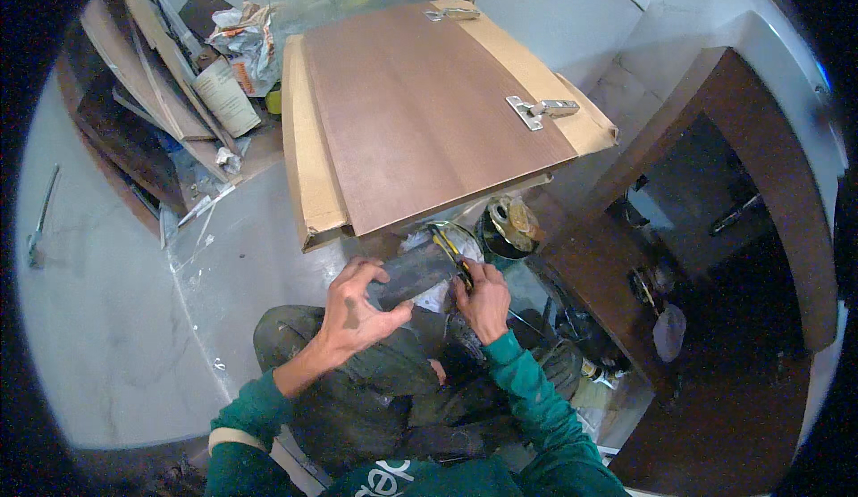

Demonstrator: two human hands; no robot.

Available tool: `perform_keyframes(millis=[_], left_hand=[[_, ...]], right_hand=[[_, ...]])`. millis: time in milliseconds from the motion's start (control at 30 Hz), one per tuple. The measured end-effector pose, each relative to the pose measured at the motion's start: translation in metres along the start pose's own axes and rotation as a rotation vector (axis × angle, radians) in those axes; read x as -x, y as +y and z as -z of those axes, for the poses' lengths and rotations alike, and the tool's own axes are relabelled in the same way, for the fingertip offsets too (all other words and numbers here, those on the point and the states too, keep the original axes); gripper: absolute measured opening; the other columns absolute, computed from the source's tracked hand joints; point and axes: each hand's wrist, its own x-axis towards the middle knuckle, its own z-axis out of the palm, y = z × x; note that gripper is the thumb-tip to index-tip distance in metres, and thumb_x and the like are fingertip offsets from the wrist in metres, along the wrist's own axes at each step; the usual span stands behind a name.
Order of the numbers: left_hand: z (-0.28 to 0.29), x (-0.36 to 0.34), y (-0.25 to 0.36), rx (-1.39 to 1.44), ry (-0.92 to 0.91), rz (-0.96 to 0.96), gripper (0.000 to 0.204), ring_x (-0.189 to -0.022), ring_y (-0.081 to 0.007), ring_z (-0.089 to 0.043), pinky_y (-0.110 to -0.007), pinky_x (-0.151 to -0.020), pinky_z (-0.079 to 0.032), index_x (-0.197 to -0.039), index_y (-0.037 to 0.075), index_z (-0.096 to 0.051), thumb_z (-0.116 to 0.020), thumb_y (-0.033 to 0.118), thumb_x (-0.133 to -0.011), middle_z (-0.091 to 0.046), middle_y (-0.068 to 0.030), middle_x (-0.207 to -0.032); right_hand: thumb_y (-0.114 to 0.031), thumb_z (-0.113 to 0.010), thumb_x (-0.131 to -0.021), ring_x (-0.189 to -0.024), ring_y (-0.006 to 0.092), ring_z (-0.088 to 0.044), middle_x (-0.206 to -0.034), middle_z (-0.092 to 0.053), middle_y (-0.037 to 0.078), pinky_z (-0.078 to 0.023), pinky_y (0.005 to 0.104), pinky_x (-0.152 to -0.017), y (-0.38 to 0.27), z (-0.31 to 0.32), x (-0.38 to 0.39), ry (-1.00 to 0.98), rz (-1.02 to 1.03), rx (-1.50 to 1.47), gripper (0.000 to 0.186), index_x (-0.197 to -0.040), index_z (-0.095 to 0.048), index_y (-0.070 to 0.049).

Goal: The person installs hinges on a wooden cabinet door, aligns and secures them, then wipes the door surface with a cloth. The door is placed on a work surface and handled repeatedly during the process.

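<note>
My left hand is closed on one end of a dark grey, roughly rectangular piece, thumb below and fingers above. I cannot tell what it is made of. In my right hand is a yellow and black utility knife, held at the other end of the grey piece. Whether its blade touches the piece is not visible. Both hands are over my lap, just short of a brown cabinet door that lies flat on cardboard. Two metal hinges sit along its right side.
An open can with a crusted top stands beyond my right hand. On the right a dark brown cabinet lies open. Boards lean at the left, beside a white cylindrical container and a crumpled bag.
</note>
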Motion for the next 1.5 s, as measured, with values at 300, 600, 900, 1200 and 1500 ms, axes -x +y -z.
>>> perform_keyframes(millis=[300,600,900,1200,1500], left_hand=[[-0.030,0.002,0.067,0.093,0.213,-0.268,0.049,-0.093,-0.0339,-0.062,-0.038,-0.079,-0.054,-0.099,-0.005,-0.061,-0.087,0.017,-0.063,-0.055,-0.0248,-0.117],[0.052,-0.044,0.062,-0.482,0.420,-0.657,0.045,-0.108,-0.0341,-0.056,-0.046,-0.090,-0.044,-0.106,0.003,-0.065,-0.081,0.012,-0.066,-0.060,-0.0173,-0.119],[0.064,-0.072,0.036,-0.438,0.327,-0.761,0.040,-0.091,-0.0302,-0.062,-0.044,-0.080,-0.047,-0.095,0.001,-0.066,-0.081,0.011,-0.059,-0.064,-0.0109,-0.097],[0.054,-0.068,0.022,-0.460,0.423,-0.914,0.045,-0.090,-0.0287,-0.064,-0.041,-0.073,-0.051,-0.102,0.000,-0.066,-0.083,0.009,-0.061,-0.066,-0.0119,-0.097],[0.055,-0.064,0.024,-0.504,0.421,-0.909,0.042,-0.093,-0.0283,-0.065,-0.039,-0.072,-0.051,-0.102,0.000,-0.067,-0.083,0.009,-0.065,-0.067,-0.0116,-0.102]], right_hand=[[-0.020,-0.064,-0.093,-0.078,0.0111,-0.059,-0.090,-0.064,0.001,-0.049,0.0270,-0.072,-0.078,0.094,0.002,0.017,-0.548,-1.563,0.016,-0.101,-0.061,-0.007],[-0.022,-0.069,-0.089,-0.076,0.0112,-0.061,-0.091,-0.069,0.005,-0.050,0.0252,-0.068,-0.007,0.175,-0.125,0.141,-0.118,-0.954,0.028,-0.103,-0.066,0.002],[-0.025,-0.078,-0.081,-0.073,0.0109,-0.063,-0.082,-0.072,0.009,-0.052,0.0304,-0.068,-0.047,0.133,-0.119,0.385,-0.020,-0.647,0.030,-0.093,-0.070,0.001],[-0.024,-0.076,-0.084,-0.066,0.0101,-0.055,-0.075,-0.068,0.007,-0.048,0.0313,-0.061,-0.047,0.136,-0.113,0.447,-0.233,-0.495,0.028,-0.080,-0.063,0.000],[-0.018,-0.075,-0.085,-0.061,0.0068,-0.049,-0.069,-0.063,0.002,-0.044,0.0284,-0.053,-0.054,0.149,-0.116,0.473,-0.166,-0.668,0.026,-0.071,-0.059,-0.003]])
